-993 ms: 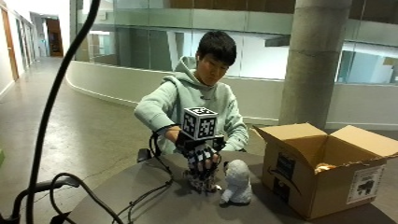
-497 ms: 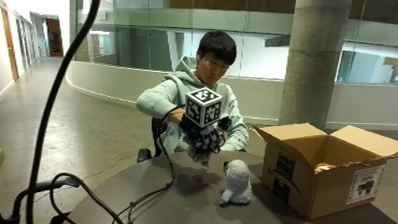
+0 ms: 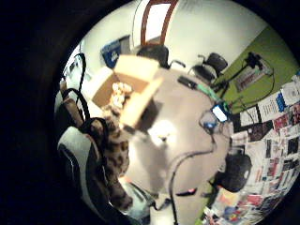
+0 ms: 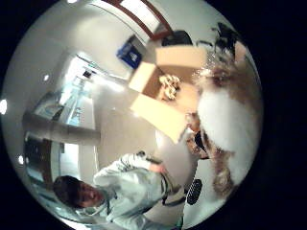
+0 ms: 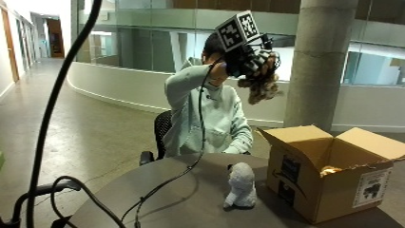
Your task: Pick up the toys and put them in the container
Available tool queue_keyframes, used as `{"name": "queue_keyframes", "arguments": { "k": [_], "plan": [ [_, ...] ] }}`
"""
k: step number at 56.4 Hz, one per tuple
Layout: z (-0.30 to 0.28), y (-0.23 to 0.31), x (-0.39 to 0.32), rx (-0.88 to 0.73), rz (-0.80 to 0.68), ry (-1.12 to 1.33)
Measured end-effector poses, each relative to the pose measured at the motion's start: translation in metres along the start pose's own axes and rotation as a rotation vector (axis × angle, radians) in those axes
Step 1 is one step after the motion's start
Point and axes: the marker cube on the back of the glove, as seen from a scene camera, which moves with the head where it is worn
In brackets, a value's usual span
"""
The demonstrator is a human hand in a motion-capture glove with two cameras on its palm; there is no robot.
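The gloved right hand (image 5: 252, 61) is raised high, fingers curled round a spotted plush toy (image 5: 261, 86) that dangles below it — soft, light, limp, best gripped round the body. Well below the hand, the cardboard box (image 5: 329, 175) stands open, with a grey plush toy (image 5: 241, 186) just beside it. The box's contents are mostly hidden — a pale lump shows.

Beside the brown cardboard box (image 5: 329, 178), a grey-white plush toy (image 5: 241, 186) sits on the grey worktop (image 5: 190, 199); the black-gloved hand (image 5: 248, 59) holds a tan, leopard-spotted toy (image 5: 263, 88).
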Motion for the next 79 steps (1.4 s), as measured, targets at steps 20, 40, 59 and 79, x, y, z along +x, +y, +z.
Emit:
{"name": "queue_keyframes", "arguments": {
  "k": [20, 40, 59, 79],
  "plan": [
    [0.082, -0.056, -0.058, -0.033, 0.062, -0.091],
    [0.09, -0.05, -0.03, -0.128, 0.051, -0.083],
    [0.033, -0.002, 0.041, -0.124, 0.084, 0.044],
    [0.055, 0.06, 0.153, -0.262, 0.159, 0.119]
  ]
}}
